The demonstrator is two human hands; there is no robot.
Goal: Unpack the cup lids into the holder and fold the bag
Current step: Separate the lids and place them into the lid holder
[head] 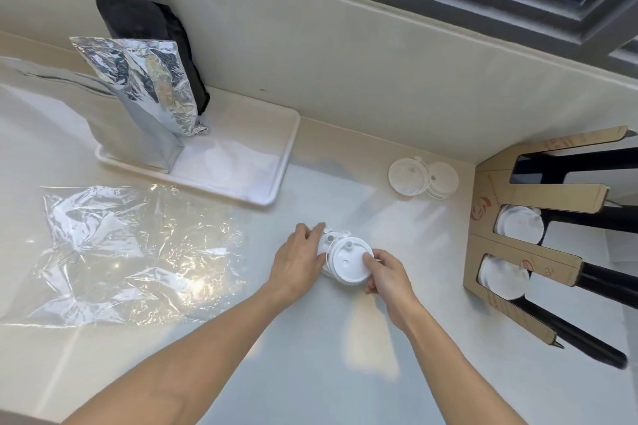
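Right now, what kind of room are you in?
Probably a drink shop's prep counter. There's a brown cardboard holder with slots for white plastic cup lids, silver foil pouches standing in a white tray, and a smooth pale countertop under a window.

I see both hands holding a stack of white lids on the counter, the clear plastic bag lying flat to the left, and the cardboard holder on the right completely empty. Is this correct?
Not quite: the cardboard holder is not empty. The head view shows lids already in two of its slots. The rest stands: both the left hand and right hand hold the stack of white lids, and the clear plastic bag lies flat to the left.
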